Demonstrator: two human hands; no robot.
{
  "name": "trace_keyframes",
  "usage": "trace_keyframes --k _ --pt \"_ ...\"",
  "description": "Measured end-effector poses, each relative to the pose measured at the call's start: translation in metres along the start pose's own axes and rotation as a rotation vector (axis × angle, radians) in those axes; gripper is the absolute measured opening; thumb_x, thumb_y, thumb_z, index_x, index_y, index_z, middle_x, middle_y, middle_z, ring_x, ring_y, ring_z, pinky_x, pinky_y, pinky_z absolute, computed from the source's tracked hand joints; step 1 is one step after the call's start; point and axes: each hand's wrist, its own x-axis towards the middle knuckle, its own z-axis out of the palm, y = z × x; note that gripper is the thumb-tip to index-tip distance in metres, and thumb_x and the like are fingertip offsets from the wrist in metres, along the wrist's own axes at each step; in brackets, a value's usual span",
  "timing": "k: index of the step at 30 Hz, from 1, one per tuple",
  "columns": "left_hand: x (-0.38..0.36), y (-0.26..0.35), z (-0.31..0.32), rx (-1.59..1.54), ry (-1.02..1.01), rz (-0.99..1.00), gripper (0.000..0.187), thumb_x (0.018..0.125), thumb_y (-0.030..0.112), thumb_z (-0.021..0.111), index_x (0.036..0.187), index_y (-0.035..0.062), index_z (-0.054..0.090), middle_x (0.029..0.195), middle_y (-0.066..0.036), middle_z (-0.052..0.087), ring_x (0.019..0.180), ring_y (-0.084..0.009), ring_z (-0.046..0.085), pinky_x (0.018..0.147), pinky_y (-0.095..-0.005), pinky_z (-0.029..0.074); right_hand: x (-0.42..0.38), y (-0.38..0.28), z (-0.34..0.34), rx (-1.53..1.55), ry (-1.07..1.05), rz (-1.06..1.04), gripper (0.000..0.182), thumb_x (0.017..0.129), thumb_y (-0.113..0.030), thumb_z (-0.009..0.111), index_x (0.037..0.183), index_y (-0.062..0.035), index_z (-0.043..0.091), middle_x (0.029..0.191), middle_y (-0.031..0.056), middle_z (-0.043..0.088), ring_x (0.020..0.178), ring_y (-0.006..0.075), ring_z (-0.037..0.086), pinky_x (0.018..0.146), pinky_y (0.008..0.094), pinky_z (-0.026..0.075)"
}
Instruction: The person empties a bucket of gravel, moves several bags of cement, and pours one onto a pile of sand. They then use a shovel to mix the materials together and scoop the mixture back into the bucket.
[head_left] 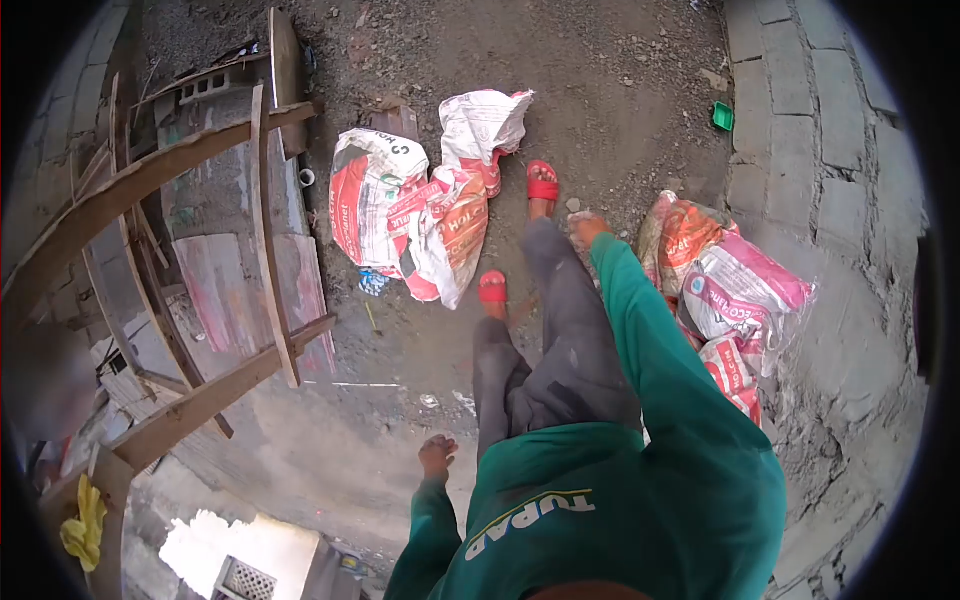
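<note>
My left hand (437, 456) hangs beside my hip, its fingers loosely apart with nothing in them. My right hand (588, 228) reaches forward past my right knee, its fingers slightly spread over the dirt and nothing visible in them. A small round stone (573, 204) shows just beyond its fingertips. To the right, nearest that arm, lie several filled cement sacks, among them a white and pink sack (738, 290) and an orange-red sack (688, 240). Ahead on the left, a white and red sack (378, 195) rests against another crumpled white and red sack (452, 225).
A concrete block wall (815, 130) runs along the right, with a green container (722, 116) at its foot. Wooden framing (262, 230) stands on the left, a yellow cloth (86, 525) hanging on it. My feet in red slippers (542, 182) stand between the sack groups.
</note>
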Motion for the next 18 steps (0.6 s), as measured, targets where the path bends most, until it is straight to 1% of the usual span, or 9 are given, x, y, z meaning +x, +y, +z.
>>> trace_keyframes --k 3,4,5,6,7,9,11,15,18 --pt "-0.049 -0.018 0.033 0.024 -0.017 -0.251 0.035 0.092 0.03 0.05 0.119 0.0073 0.05 0.104 -0.012 0.064 0.09 -0.0242 0.063 0.072 -0.0393 0.045 0.098 -0.018 0.007 0.002 -0.002 0.028 0.028 0.088 -0.028 0.062 0.109 -0.0092 0.059 0.085 0.0043 0.062 0.061 0.0137 0.058 0.047 0.0292 0.041" --pt "-0.059 -0.035 0.043 -0.033 0.041 -0.332 0.027 0.089 0.027 0.055 0.11 0.0102 0.056 0.096 -0.007 0.065 0.083 -0.0216 0.065 0.065 -0.0363 0.045 0.117 -0.039 0.008 -0.026 -0.01 0.006 0.035 0.087 -0.034 0.061 0.11 -0.0071 0.06 0.08 0.0072 0.063 0.062 0.0163 0.058 0.051 0.0327 0.044" --pt "-0.067 -0.046 0.053 -0.025 0.053 -0.425 0.03 0.089 0.029 0.056 0.112 0.0105 0.058 0.098 -0.007 0.065 0.084 -0.0231 0.065 0.065 -0.0369 0.045 0.136 -0.061 0.01 -0.054 -0.018 -0.016 0.042 0.086 -0.039 0.06 0.111 -0.0051 0.06 0.075 0.0101 0.063 0.064 0.0188 0.059 0.056 0.0362 0.047" --pt "-0.063 -0.075 0.048 0.706 -0.245 -0.159 0.031 0.088 0.028 0.056 0.111 0.0082 0.06 0.095 -0.009 0.066 0.084 -0.0208 0.064 0.067 -0.0364 0.047 0.168 -0.078 0.015 0.073 -0.066 -0.004 0.05 0.085 -0.042 0.061 0.116 -0.0033 0.058 0.084 0.0131 0.065 0.071 0.0217 0.062 0.06 0.0369 0.049" --pt "-0.06 -0.101 0.045 1.421 -0.325 0.253 0.032 0.087 0.028 0.057 0.11 0.0059 0.063 0.092 -0.01 0.067 0.085 -0.0186 0.064 0.068 -0.036 0.049 0.196 -0.091 0.021 0.197 -0.111 0.007 0.058 0.083 -0.046 0.062 0.121 -0.0016 0.056 0.093 0.0161 0.067 0.078 0.0245 0.064 0.064 0.0375 0.051" --pt "-0.088 -0.101 0.079 1.245 -0.256 0.091 0.031 0.087 0.027 0.057 0.109 0.0056 0.063 0.092 -0.01 0.067 0.084 -0.0185 0.065 0.068 -0.0356 0.049 0.211 -0.141 0.024 -0.117 0.115 -0.123 0.071 0.081 -0.049 0.063 0.129 0.0013 0.049 0.118 0.023 0.06 0.102 0.0303 0.061 0.081 0.0384 0.05" --pt "-0.109 -0.089 0.109 0.926 -0.16 -0.162 0.031 0.088 0.027 0.057 0.109 0.0054 0.063 0.091 -0.01 0.067 0.084 -0.0183 0.065 0.068 -0.0352 0.05 0.249 -0.172 0.03 -0.205 0.159 -0.129 0.071 0.08 -0.049 0.065 0.128 0.002 0.051 0.132 0.0244 0.05 0.117 0.0323 0.053 0.094 0.0384 0.044" --pt "-0.135 -0.063 0.156 0.619 -0.035 -0.386 0.03 0.088 0.026 0.057 0.108 0.0049 0.063 0.09 -0.011 0.067 0.083 -0.0181 0.065 0.068 -0.0344 0.05 0.31 -0.193 0.051 -0.163 0.213 -0.241 0.074 0.079 -0.049 0.069 0.127 0.0032 0.049 0.124 0.0198 0.056 0.108 0.0245 0.056 0.093 0.0387 0.042" --pt "-0.146 -0.051 0.181 0.544 -0.001 -0.434 0.03 0.088 0.025 0.057 0.108 0.0045 0.063 0.089 -0.011 0.067 0.082 -0.0179 0.065 0.068 -0.0339 0.05 0.333 -0.187 0.066 -0.083 0.047 -0.385 0.058 0.081 -0.042 0.069 0.113 0.0046 0.06 0.111 0.0175 0.064 0.099 0.0206 0.059 0.085 0.0366 0.045"
